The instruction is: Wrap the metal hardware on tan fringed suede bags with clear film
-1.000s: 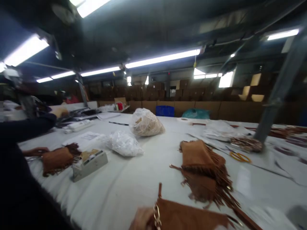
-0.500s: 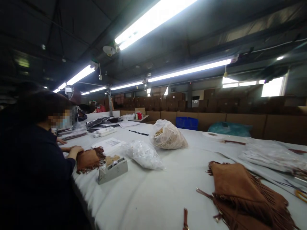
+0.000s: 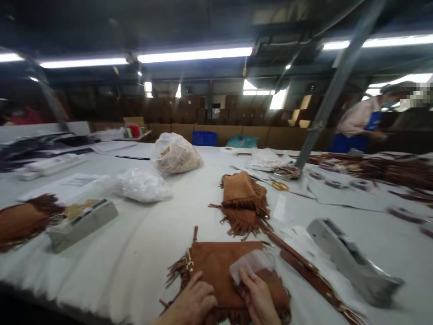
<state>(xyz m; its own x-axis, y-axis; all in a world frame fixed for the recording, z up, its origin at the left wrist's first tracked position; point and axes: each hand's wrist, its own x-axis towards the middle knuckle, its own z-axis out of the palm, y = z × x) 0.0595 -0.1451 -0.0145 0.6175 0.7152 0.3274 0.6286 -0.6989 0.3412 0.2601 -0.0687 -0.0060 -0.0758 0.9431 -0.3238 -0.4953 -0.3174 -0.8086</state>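
Note:
A brown fringed bag (image 3: 219, 257) lies flat at the bottom middle, a gold clasp at its left end. My left hand (image 3: 196, 299) rests on its lower left part, fingers a little spread. In my right hand (image 3: 255, 293), a translucent whitish sheet (image 3: 255, 262) is pinched between thumb and fingers above the bag's right half. Behind the bag lie more brown fringed bags (image 3: 241, 194), one on another. A brown strap (image 3: 306, 271) with gold fittings runs down to the right.
Grey tape dispensers (image 3: 353, 264) (image 3: 84, 225) stand right and left. Plastic bags (image 3: 179, 155) (image 3: 144, 185) lie behind on the white table. Yellow-handled scissors (image 3: 280, 185) are near a slanting metal post (image 3: 333, 90). Another person (image 3: 360, 119) stands at the back right.
The view has swung right and down. Both my hands, the near bag and the sheet now show. The person at the left has left the view, and another person appears at the right.

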